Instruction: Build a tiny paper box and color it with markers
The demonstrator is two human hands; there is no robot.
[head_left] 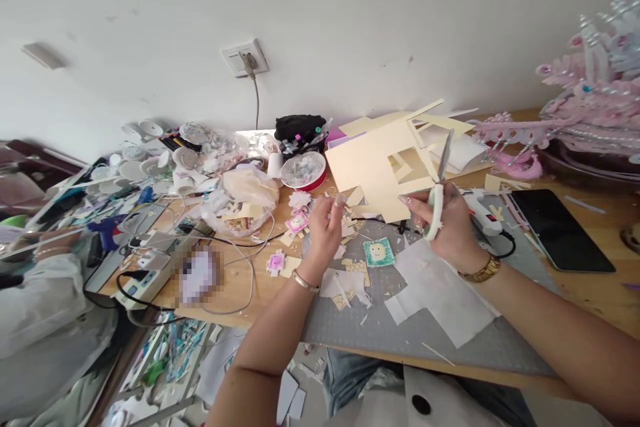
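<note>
My right hand (pixel 447 230) is closed round the pale handles of a pair of scissors (pixel 440 180), whose blades point up over a cream foam sheet (pixel 373 163) with cut-outs. My left hand (pixel 326 227) is raised beside it, fingertips pinched on something tiny I cannot make out. Both hands hover over a grey cutting mat (pixel 425 327) strewn with white paper pieces (pixel 437 293) and small decorated squares (pixel 379 252).
A glue gun (pixel 483 213) and a dark tablet (pixel 560 227) lie to the right, a pink ornament (pixel 585 107) behind them. Left of the mat are a plastic bag (pixel 247 197), cables, a power strip (pixel 143 280), cups and a round dish (pixel 303 170). Another person's sleeve (pixel 45 320) shows at far left.
</note>
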